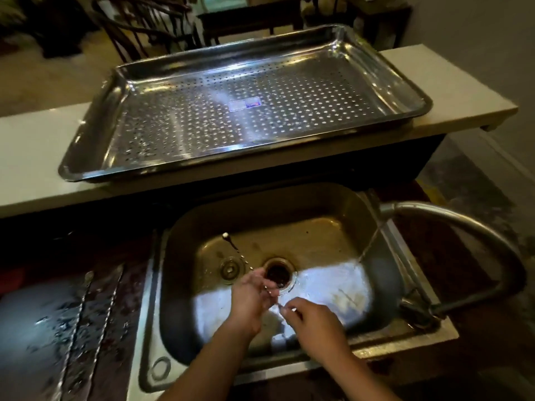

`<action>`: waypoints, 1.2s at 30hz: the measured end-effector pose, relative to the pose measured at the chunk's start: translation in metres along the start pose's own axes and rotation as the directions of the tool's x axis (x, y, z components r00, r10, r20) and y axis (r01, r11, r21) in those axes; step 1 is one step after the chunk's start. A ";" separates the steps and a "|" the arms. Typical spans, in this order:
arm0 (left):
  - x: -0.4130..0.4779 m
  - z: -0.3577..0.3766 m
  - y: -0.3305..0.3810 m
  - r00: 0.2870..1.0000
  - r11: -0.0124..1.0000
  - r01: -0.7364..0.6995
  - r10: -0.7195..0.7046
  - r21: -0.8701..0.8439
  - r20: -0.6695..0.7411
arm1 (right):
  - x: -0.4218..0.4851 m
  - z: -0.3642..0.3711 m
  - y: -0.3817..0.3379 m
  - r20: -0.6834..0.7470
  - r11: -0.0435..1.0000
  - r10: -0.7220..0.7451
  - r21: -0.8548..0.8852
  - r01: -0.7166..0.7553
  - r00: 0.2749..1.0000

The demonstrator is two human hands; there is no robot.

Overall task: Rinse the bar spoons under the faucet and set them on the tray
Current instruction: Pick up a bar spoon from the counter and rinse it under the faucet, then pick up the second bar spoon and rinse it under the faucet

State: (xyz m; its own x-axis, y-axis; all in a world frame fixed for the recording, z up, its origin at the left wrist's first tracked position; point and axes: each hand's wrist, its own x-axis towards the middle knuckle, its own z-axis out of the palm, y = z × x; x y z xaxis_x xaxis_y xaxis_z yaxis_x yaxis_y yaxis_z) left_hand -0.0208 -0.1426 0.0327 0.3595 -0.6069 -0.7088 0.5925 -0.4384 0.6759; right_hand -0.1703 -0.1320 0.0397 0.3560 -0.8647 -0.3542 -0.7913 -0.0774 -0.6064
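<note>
Together left hand, right hand grip bar spoon (over sink).

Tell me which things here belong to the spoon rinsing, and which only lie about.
Job: bar spoon held by left hand and right hand; running faucet; sink; perforated tray; two waiting bar spoons on wet counter.
Lying about: sink strainer beside drain; chairs behind.
</note>
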 end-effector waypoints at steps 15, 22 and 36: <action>0.103 -0.140 0.017 0.921 0.586 0.222 0.137 0.779 -0.365 | 0.002 0.015 0.012 0.013 0.996 0.074 -0.060 -0.073 0.997; 0.106 -0.143 0.006 0.923 0.034 0.201 0.327 0.979 -0.201 | 0.003 0.019 0.011 0.011 0.987 0.083 -0.138 -0.080 0.997; 0.034 -0.156 0.027 0.830 -0.030 -0.217 0.521 0.976 0.201 | 0.003 0.023 0.012 0.028 0.973 0.059 -0.223 -0.051 0.998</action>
State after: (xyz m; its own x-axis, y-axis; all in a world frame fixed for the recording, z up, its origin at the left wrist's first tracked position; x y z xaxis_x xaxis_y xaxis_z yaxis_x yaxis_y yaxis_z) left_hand 0.1200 -0.0714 -0.0047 0.4622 -0.8650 -0.1954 -0.7994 -0.5018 0.3306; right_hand -0.1676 -0.1244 0.0152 0.3230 -0.8533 -0.4092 -0.8993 -0.1421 -0.4136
